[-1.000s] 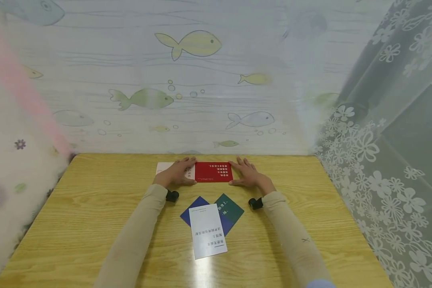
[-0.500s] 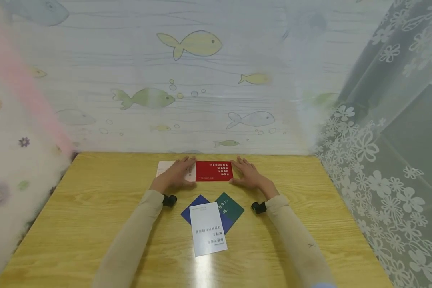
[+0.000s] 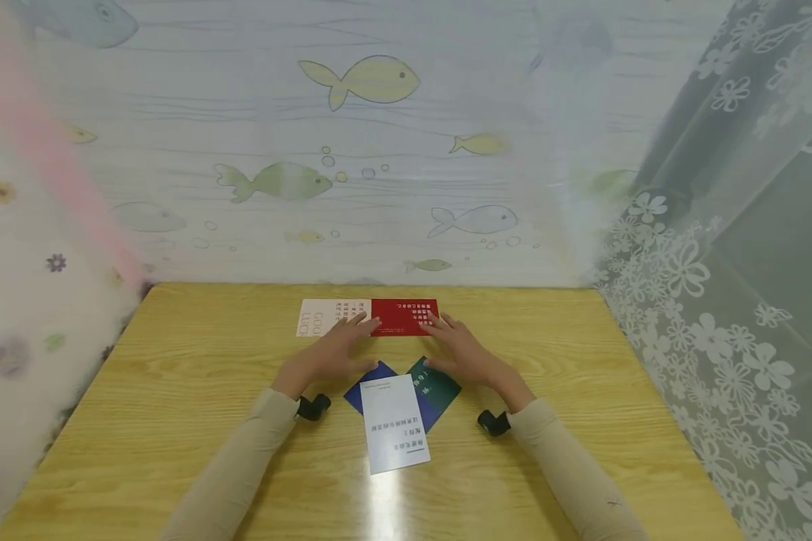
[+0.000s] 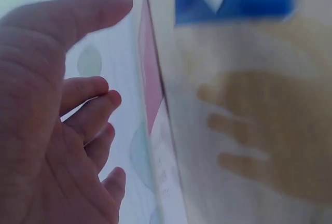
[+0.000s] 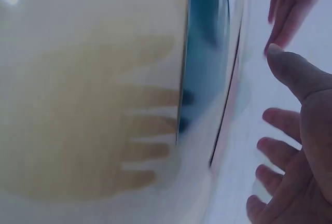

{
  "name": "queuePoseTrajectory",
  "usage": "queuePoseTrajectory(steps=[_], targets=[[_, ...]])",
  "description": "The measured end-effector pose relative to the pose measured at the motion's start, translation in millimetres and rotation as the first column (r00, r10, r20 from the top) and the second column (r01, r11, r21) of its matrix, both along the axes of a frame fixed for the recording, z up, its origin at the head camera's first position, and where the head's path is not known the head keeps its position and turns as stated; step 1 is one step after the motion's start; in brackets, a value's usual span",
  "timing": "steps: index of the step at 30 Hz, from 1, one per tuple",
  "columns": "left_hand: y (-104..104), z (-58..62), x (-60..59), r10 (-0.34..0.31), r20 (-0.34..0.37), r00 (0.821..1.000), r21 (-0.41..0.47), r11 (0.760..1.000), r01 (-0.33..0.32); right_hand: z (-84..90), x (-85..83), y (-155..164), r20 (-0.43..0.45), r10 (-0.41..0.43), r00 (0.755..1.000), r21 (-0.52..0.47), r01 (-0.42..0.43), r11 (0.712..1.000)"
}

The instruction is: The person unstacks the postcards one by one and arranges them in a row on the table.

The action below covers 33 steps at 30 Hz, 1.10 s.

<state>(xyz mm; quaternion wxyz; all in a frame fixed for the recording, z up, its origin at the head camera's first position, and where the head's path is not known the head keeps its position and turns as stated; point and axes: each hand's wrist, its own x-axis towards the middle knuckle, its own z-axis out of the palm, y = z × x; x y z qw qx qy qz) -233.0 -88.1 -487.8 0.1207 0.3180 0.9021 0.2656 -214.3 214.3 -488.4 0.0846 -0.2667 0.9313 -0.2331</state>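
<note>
Here, five cards lie on the worktop (image 3: 176, 391), in two groups. At the far edge, two sit side by side with their short ends meeting: a red card (image 3: 404, 316) on the right and a pale card (image 3: 321, 317) on the left, both flat, both with small print that is too fine to read. Nearer the person, three more overlap in a loose fan: a white card (image 3: 394, 422) on top, a blue card (image 3: 368, 383) under it to the left and a green card (image 3: 440, 387) under it to the right.

Two hands hang between the two groups. The left hand (image 3: 333, 353) has its fingers straight and spread, its grip released and holding nothing; its fingertips (image 3: 365, 323) reach the seam where the red and pale cards meet, though whether they touch cannot be told. The right hand (image 3: 462, 353) is likewise slack, fingers spread and empty, its fingertips at the near right corner of the red card and its palm above the far corner of the green card. The blurred left wrist view shows relaxed fingers above the wood, a shadow of the hand below them.

Two small black cameras sit at the wrists, one per beige sleeve (image 3: 243, 466). Behind the worktop hangs a fish-printed sheet (image 3: 379, 150); a lace curtain (image 3: 717, 300) stands at the right.
</note>
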Motion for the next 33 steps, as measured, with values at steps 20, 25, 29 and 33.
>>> queuePoseTrajectory(steps=[20, 25, 29, 33], targets=[[-16, -11.1, 101.0, -0.132, -0.126, 0.983, -0.092, 0.988, 0.121, 18.1, 149.5, -32, 0.219, 0.259, 0.941, 0.137, -0.292, 0.947], [-18, -12.5, 116.0, -0.108, -0.056, 0.993, -0.103, 0.989, 0.102, 13.4, 160.4, -33, 0.229, 0.257, 0.939, 0.145, -0.294, 0.945], [-22, -13.8, 127.6, -0.103, -0.031, 0.994, -0.107, 0.989, 0.099, 11.0, 165.4, -31, 0.218, 0.253, 0.942, 0.141, -0.287, 0.947], [-27, -11.6, 137.8, -0.097, -0.047, 0.994, -0.109, 0.990, 0.092, 11.2, 168.3, -27, 0.183, 0.247, 0.951, 0.125, -0.272, 0.954]])
